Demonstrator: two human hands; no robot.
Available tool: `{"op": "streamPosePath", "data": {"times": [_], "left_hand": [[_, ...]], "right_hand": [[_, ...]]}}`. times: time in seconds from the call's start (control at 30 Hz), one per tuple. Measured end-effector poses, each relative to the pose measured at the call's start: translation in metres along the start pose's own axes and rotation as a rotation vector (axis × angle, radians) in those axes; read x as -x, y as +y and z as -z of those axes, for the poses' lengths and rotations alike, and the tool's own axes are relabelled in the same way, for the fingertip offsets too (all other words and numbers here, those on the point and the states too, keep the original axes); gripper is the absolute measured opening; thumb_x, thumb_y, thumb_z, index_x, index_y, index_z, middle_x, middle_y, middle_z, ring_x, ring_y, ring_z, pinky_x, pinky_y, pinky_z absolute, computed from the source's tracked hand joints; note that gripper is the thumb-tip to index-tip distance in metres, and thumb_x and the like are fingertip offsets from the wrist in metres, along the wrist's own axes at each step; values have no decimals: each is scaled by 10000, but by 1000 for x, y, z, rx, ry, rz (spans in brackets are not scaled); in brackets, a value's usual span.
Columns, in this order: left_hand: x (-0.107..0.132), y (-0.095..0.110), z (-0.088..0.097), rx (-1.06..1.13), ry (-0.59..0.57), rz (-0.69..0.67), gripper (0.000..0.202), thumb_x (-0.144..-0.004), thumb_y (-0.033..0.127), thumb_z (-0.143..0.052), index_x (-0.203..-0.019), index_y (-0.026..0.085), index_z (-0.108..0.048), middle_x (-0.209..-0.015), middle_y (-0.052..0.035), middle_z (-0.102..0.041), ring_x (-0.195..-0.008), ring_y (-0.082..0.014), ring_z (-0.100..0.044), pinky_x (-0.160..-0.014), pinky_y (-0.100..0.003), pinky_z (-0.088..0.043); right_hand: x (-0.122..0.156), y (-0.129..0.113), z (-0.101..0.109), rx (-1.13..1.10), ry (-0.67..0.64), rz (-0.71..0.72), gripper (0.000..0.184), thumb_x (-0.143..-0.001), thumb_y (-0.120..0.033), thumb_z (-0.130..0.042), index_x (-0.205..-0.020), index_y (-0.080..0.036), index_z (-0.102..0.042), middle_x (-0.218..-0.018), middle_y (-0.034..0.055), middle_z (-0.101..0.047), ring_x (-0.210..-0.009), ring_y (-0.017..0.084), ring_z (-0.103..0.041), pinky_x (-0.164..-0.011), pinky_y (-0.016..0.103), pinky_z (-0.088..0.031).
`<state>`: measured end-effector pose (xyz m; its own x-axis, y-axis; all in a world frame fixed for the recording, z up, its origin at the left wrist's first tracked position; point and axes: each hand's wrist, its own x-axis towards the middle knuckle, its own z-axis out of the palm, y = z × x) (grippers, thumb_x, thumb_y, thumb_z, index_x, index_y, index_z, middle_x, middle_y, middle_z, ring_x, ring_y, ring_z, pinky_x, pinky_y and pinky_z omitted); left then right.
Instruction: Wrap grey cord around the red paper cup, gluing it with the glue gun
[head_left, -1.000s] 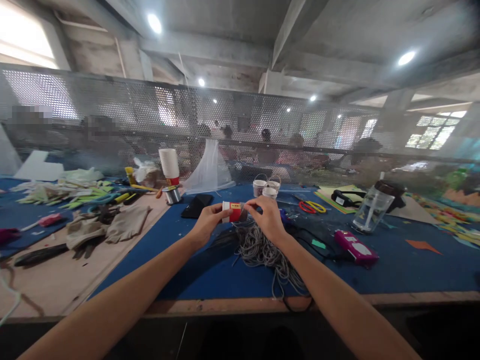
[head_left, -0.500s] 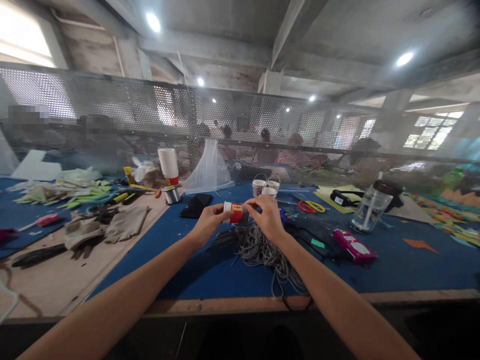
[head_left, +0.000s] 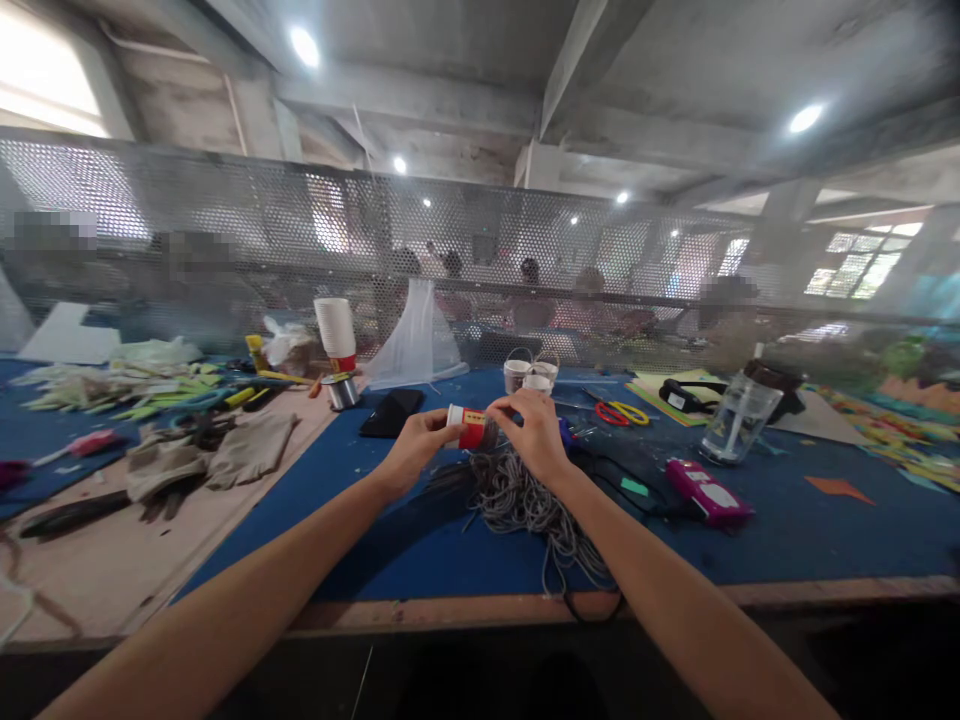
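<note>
Both my hands hold a small red-and-white spool (head_left: 470,428) above the blue mat (head_left: 420,545). My left hand (head_left: 415,448) grips its left end with curled fingers. My right hand (head_left: 534,436) pinches its right end, fingers closed. Right below my hands lies a tangled heap of grey cord (head_left: 529,505) that trails toward the table's front edge.
A black pouch (head_left: 393,411), a metal spool (head_left: 343,390), stacked paper cups (head_left: 337,332), small white cups (head_left: 531,376), scissors (head_left: 622,411), a clear jug (head_left: 735,415) and a magenta box (head_left: 709,492) stand around. Gloves (head_left: 214,456) lie left. A perforated metal screen (head_left: 450,260) backs the table; people sit behind it.
The spool and both hands have barely shifted; my view has drifted slightly. Nothing was picked up or let go.
</note>
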<state>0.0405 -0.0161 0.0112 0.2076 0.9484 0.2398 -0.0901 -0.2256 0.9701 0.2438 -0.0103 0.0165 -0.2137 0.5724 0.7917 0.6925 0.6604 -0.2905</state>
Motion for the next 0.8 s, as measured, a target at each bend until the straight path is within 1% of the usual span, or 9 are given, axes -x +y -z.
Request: {"op": "streamPosePath", "data": {"times": [0.17,0.43,0.57,0.8], "left_hand": [[2,2,-1,2,1,17,305,-683,348,-815,-898,133,-790,-835,-85,-762,-695,-191,-636,-627,-282,-458],[2,2,-1,-4,-14,19,302,-680,350,-813,-895,140,-792,-886,-98,-774,-741,-212,-661,-673,-300,-481],[2,3,-1,1,-17,17,298,-679,343,-813,-900,143,-792,-882,-96,-775,-751,-214,-665,-696,-305,-485],[2,1,0,-2,-38,6,289,-698,344,-805,-904,143,-789,-905,-103,-775,-763,-215,-669,-702,-300,-488]], "right_hand": [[-1,0,0,7,1,-1,157,-974,-330,-610,-886,-253,-716,-870,15,-693,-899,199,-620,-996,366,-345],[0,0,-1,10,7,3,151,-972,-325,-613,-881,-253,-710,-867,9,-693,-886,191,-626,-1033,378,-328],[0,1,-1,10,4,0,163,-979,-334,-598,-890,-255,-709,-880,12,-698,-889,190,-632,-1054,387,-323],[0,0,0,13,1,-10,163,-976,-335,-604,-882,-254,-710,-880,13,-698,-901,193,-631,-1037,380,-330]]}}
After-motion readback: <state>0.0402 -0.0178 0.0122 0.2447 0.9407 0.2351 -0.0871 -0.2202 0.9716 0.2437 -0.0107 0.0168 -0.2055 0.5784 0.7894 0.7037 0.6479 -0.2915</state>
